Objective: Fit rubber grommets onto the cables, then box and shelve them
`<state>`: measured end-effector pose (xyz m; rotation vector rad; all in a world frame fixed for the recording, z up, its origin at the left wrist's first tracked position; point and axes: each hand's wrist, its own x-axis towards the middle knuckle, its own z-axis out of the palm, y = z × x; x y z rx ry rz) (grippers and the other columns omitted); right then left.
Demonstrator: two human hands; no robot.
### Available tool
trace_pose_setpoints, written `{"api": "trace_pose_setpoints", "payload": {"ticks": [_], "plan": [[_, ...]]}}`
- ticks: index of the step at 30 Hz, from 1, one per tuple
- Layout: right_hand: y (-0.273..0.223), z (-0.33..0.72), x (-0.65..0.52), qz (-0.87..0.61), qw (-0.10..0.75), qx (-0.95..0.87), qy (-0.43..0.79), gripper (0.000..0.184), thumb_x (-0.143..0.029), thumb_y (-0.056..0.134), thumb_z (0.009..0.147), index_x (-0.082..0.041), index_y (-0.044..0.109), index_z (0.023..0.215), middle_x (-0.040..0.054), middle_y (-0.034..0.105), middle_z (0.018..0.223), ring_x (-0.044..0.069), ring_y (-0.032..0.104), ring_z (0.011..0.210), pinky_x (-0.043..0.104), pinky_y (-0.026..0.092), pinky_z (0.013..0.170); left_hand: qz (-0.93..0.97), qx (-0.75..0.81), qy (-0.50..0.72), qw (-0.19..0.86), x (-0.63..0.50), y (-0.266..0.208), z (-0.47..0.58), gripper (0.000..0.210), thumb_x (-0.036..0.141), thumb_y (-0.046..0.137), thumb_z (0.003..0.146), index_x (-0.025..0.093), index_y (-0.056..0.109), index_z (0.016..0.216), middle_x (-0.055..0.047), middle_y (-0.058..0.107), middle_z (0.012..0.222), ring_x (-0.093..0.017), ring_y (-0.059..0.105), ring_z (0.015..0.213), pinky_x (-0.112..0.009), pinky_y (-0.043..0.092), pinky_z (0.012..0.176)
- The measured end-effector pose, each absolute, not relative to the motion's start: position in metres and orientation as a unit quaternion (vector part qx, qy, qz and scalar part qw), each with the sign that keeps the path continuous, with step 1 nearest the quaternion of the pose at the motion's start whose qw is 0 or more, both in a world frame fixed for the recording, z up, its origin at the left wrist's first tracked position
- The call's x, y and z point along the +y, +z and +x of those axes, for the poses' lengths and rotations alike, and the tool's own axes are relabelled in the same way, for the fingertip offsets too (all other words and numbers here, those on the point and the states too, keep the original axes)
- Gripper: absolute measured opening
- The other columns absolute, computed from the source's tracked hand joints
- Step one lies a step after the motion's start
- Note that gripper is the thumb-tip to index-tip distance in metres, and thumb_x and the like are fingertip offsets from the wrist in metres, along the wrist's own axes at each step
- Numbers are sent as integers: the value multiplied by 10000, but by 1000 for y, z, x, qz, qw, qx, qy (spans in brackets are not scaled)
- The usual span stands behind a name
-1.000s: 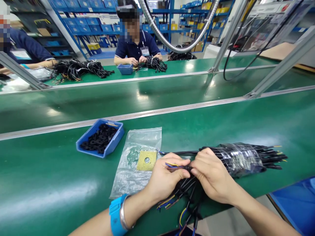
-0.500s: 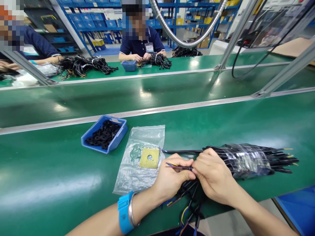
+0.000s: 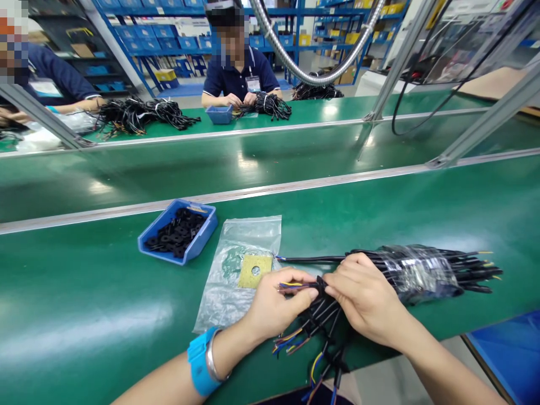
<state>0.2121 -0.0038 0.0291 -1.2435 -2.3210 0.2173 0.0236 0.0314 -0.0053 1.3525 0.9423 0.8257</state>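
My left hand point(image 3: 274, 301) pinches the end of a black cable point(image 3: 307, 284), whose thin coloured wires stick out past the fingers. Facing it, my right hand point(image 3: 365, 292) is closed on the same cable, fingertips against a small black ring-like part point(image 3: 320, 284) around it. Below both hands hang more cable ends with yellow, blue and brown wires point(image 3: 291, 340), several with black parts on them. To the right, the cable bundle point(image 3: 415, 273) is wrapped in clear plastic film. A single loose cable point(image 3: 310, 259) points left, behind my hands.
A clear plastic bag point(image 3: 225, 270) lies left of my hands, with a yellow square piece point(image 3: 255, 271) that has a round hole. Further left stands a blue bin point(image 3: 202, 242) of small black parts. Metal posts and rails cross the bench; two co-workers sit opposite with cable bundles point(image 3: 143, 115).
My left hand has shifted left, away from my right hand. The black part between them now shows more clearly. The view has moved slightly.
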Motion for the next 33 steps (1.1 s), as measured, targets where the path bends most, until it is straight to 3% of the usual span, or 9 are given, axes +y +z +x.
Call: {"api": "trace_pose_setpoints", "payload": {"ticks": [6, 13, 19, 22, 29, 33], "plan": [[29, 210, -3, -464, 226, -855, 46, 212, -150, 420, 940, -140, 600, 829, 7, 517, 637, 143, 445, 659, 333, 312, 730, 648, 430, 378, 503, 28, 3, 28, 134, 134, 637, 679, 140, 732, 774, -50, 730, 753, -135, 654, 614, -229, 528, 586], [25, 211, -2, -476, 189, -859, 20, 245, -169, 408, 935, -157, 618, 812, 20, 570, 649, 150, 483, 669, 352, 316, 760, 602, 428, 329, 589, 32, 2, 28, 259, 256, 739, 692, 146, 703, 924, -53, 743, 818, -164, 691, 713, -249, 566, 640], [32, 218, 1, -465, 188, -860, 95, 299, -198, 400, 939, -169, 574, 698, 5, 554, 632, 130, 470, 632, 344, 320, 757, 785, 240, 437, 367, 39, -9, 26, 194, 160, 692, 771, 196, 715, 960, -56, 747, 888, -152, 690, 825, -275, 571, 772], [38, 222, 2, -458, 194, -856, 139, 303, -197, 418, 933, -171, 554, 664, -14, 504, 594, 119, 441, 604, 331, 318, 751, 822, 176, 438, 320, 41, -13, 25, 231, 110, 634, 806, 231, 706, 989, -44, 747, 934, -157, 698, 885, -271, 575, 791], [41, 220, 1, -455, 203, -854, 154, 287, -187, 423, 934, -168, 524, 666, -20, 487, 604, 118, 426, 613, 326, 308, 762, 807, 180, 461, 322, 39, -13, 25, 234, 129, 660, 790, 221, 704, 1000, -54, 744, 928, -165, 694, 872, -277, 573, 789], [40, 219, 1, -459, 215, -849, 150, 271, -198, 408, 948, -171, 514, 701, -21, 499, 628, 120, 425, 626, 320, 305, 759, 712, 307, 418, 473, 38, -10, 23, 370, 246, 773, 698, 176, 683, 1050, -68, 728, 898, -164, 689, 792, -281, 576, 761]]}}
